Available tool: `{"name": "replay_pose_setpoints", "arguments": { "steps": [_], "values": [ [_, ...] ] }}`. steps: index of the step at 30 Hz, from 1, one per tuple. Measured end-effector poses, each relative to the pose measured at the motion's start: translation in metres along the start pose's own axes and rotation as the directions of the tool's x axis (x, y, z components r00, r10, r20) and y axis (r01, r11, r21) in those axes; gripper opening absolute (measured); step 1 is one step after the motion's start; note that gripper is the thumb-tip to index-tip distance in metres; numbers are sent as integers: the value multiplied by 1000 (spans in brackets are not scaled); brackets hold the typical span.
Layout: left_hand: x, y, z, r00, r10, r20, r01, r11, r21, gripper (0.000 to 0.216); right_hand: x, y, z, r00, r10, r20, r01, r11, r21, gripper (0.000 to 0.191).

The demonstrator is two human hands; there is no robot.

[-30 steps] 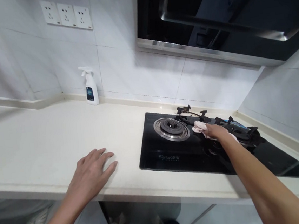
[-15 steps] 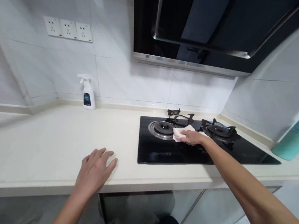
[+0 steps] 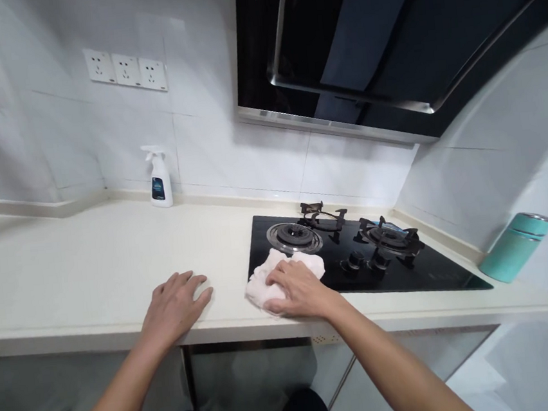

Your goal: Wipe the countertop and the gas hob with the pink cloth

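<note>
My right hand (image 3: pixel 295 289) presses a crumpled white cloth (image 3: pixel 266 277) onto the front left corner of the black glass gas hob (image 3: pixel 435 271), where it meets the cream counter (image 3: pixel 76 270). Its fingers lie spread over the cloth. My left hand (image 3: pixel 174 304) rests flat on the counter near the front edge, fingers apart, holding nothing. The hob's left burner (image 3: pixel 294 237) is bare, and a black pan support (image 3: pixel 322 216) lies behind it. The right burner (image 3: pixel 391 238) carries its pan support, and two knobs (image 3: pixel 366 261) sit in front.
A white spray bottle (image 3: pixel 159 176) stands at the back of the counter by the tiled wall. A teal flask (image 3: pixel 515 247) lies at the right end. A black range hood (image 3: pixel 384 40) hangs over the hob. Three wall sockets (image 3: pixel 125 69) sit above the counter.
My right hand has dragged the cloth from between the burners forward and left to the hob's front left corner. The view has pulled back. My left hand has stayed put.
</note>
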State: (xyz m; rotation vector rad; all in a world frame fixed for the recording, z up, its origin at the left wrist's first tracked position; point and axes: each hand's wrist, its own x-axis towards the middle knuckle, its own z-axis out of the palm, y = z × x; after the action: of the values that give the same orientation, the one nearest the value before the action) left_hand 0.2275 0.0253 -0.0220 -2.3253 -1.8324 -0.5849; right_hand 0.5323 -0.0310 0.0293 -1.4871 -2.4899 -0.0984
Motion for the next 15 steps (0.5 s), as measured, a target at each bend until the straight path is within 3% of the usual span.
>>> {"name": "replay_pose_setpoints", "arguments": {
  "steps": [2,5,8,11,13,15],
  "values": [
    [0,1,-3,1000,-4,14,4,1000,11,48,-4,3,4,999,29,-33,-29,1000,-7,49],
    [-1,4,-7,999,-16,29,15,1000,12,47,-11,33,5,979,195,-60,-198,979,-47,61],
    [-2,8,-10,999,-17,28,17,1000,-2,46,-19,76,2,905,423,-48,-425,895,-134,76],
    [-3,11,-12,999,-22,39,23,1000,-13,46,-21,103,-3,822,570,-19,-557,796,-236,72],
    [-3,13,-14,999,-26,46,27,999,-22,46,-18,101,-4,805,593,-3,-574,777,-260,68],
    [-3,15,-16,998,-28,48,30,999,-33,46,-14,80,-2,807,590,-1,-572,782,-249,65]
  ]
}}
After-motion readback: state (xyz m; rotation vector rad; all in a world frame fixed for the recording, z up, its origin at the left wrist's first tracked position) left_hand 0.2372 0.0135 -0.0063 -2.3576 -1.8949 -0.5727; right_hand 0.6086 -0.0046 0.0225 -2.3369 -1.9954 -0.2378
